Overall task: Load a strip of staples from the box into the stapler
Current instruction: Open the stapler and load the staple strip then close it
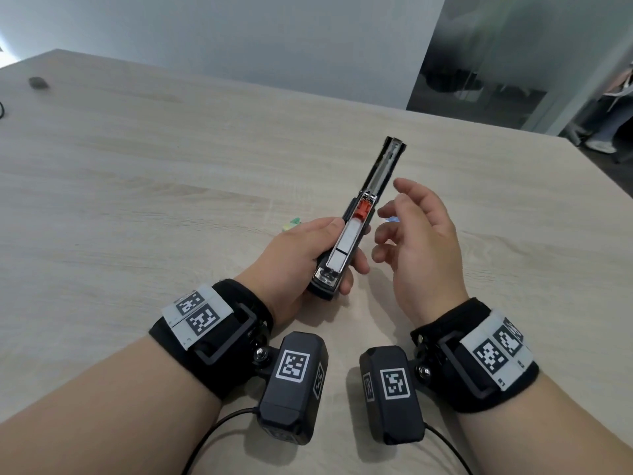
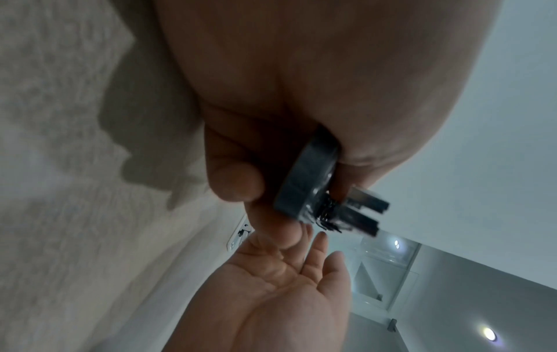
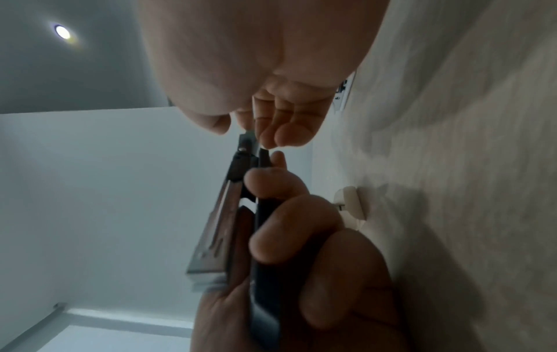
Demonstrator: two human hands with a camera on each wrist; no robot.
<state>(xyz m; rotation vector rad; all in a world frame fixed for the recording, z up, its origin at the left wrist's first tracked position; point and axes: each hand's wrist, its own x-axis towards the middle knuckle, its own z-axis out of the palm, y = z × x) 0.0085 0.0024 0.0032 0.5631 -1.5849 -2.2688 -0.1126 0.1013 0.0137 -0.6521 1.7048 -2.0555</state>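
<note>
A black stapler (image 1: 346,248) is held above the table, its lid (image 1: 385,166) swung open and pointing away from me. Silver staples (image 1: 346,245) lie in the open metal channel, with an orange pusher (image 1: 363,209) behind them. My left hand (image 1: 301,255) grips the stapler's base from the left and below; the left wrist view shows the stapler's end (image 2: 310,181) between its fingers. My right hand (image 1: 411,241) hovers just right of the stapler with fingers relaxed and apart, holding nothing. In the right wrist view the stapler (image 3: 241,214) sits in the left hand's fingers (image 3: 295,235).
The wooden table (image 1: 154,173) stretches wide to the left and far side. Small green and blue scraps (image 1: 291,223) peek out beside the hands. A dark small object (image 1: 38,82) lies at the far left. The table's right edge runs near a glass partition.
</note>
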